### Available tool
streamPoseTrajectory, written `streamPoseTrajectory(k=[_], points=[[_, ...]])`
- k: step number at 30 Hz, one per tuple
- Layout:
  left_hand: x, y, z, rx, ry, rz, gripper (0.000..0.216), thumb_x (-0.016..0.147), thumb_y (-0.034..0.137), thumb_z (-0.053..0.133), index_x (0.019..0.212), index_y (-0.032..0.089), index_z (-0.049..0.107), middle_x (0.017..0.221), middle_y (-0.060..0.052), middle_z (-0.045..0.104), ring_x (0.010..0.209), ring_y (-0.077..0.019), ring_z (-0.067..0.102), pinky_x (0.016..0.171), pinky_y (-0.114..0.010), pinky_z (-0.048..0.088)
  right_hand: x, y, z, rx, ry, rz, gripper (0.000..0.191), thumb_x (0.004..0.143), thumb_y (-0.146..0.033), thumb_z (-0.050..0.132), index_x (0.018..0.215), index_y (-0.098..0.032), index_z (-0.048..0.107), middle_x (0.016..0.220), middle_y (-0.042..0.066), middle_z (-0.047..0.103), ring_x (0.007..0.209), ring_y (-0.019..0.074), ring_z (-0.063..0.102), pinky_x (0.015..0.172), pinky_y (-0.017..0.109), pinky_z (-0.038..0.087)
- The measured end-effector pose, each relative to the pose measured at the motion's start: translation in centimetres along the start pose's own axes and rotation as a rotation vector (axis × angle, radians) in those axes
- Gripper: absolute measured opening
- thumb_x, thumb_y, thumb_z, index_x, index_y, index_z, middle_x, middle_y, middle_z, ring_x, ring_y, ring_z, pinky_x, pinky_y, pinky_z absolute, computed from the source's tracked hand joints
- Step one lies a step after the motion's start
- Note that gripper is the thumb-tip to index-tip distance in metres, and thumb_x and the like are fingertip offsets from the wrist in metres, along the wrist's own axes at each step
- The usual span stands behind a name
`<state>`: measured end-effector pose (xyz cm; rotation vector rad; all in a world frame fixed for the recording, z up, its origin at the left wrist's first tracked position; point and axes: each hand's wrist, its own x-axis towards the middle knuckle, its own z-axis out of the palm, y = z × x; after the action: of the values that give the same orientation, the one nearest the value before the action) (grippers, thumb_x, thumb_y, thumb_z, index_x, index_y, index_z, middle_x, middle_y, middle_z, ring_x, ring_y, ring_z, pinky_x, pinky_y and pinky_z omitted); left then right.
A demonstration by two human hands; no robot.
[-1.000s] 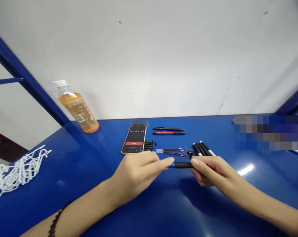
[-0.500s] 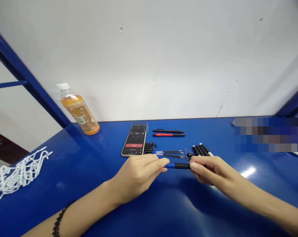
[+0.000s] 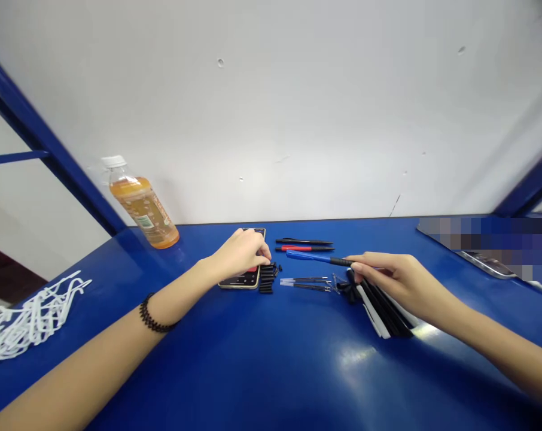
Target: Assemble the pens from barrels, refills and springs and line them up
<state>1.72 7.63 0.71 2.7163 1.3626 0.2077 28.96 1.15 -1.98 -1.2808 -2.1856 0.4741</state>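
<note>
My right hand (image 3: 387, 275) holds a blue pen (image 3: 309, 257) by its black grip, level above the table. Under that hand lie several black and white pen parts (image 3: 378, 308), partly hidden by it. My left hand (image 3: 246, 251) reaches over the phone (image 3: 239, 281), fingers closed together beside a stack of short black cylinders (image 3: 266, 278). Whatever those fingertips hold, if anything, is too small to make out. Between the hands lie several thin ink refills (image 3: 304, 284). Behind them are a black pen (image 3: 303, 241) and a red and black pen (image 3: 302, 248).
An orange drink bottle (image 3: 143, 206) stands at the back left by the white wall (image 3: 275, 108). Tangled white strips (image 3: 29, 323) lie on the left of the blue table (image 3: 253, 371). A flat, partly blurred item (image 3: 489, 263) lies at the far right.
My left hand has let go of the blue pen and moved left and back, over the phone to the black cylinders. My right hand keeps the pen, now slightly farther back.
</note>
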Motion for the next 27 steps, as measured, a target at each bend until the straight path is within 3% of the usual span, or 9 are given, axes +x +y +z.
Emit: streamPoseTrajectory(k=[5,10,16,22,27], points=[[0.6,-0.2,0.4,-0.033,-0.045,-0.002,0.013,0.070,0.018,0.057,0.062,0.018,0.067,0.066,-0.003,0.065,0.068,-0.0183,0.057,0.070,-0.028,0.037,0.0,0.1,-0.1,0.022,-0.010,-0.004,0.030,0.087,-0.035,0.039,0.069,-0.019,0.056,0.067,0.002,0.062,0.063,0.0166,0.056,0.057,0.024,0.041],[-0.9,1.2,-0.6,-0.096,0.041,0.003,0.016,0.080,0.028,0.047,0.082,0.017,0.060,0.089,-0.004,0.060,0.085,-0.0187,0.053,0.073,-0.027,0.037,0.1,0.2,-0.1,0.040,-0.006,-0.015,0.031,0.088,-0.035,0.038,0.081,-0.017,0.062,0.075,0.005,0.065,0.071,0.0185,0.059,0.060,0.025,0.043],[-3.8,3.7,-0.2,-0.428,0.104,-0.078,0.018,0.084,0.031,0.043,0.085,0.019,0.056,0.078,0.002,0.059,0.065,-0.0110,0.049,0.060,-0.021,0.038,0.0,-0.1,0.1,0.039,0.006,-0.049,0.031,0.088,-0.036,0.040,0.096,-0.018,0.064,0.071,0.003,0.064,0.065,0.0163,0.057,0.059,0.024,0.042],[-4.5,4.0,-0.1,-0.497,0.277,-0.125,0.017,0.081,0.030,0.046,0.081,0.018,0.057,0.076,0.002,0.058,0.064,-0.0105,0.049,0.056,-0.019,0.038,0.0,0.0,-0.1,0.011,0.019,-0.059,0.032,0.088,-0.037,0.039,0.093,-0.017,0.064,0.070,0.003,0.063,0.064,0.0167,0.057,0.058,0.025,0.043],[-4.5,3.8,0.3,-0.517,0.292,-0.110,0.017,0.081,0.029,0.047,0.081,0.018,0.059,0.075,0.002,0.058,0.062,-0.0096,0.047,0.056,-0.019,0.037,-0.1,0.3,0.2,0.028,0.014,-0.051,0.030,0.087,-0.035,0.041,0.099,-0.018,0.063,0.077,0.004,0.066,0.070,0.0174,0.059,0.061,0.026,0.044]])
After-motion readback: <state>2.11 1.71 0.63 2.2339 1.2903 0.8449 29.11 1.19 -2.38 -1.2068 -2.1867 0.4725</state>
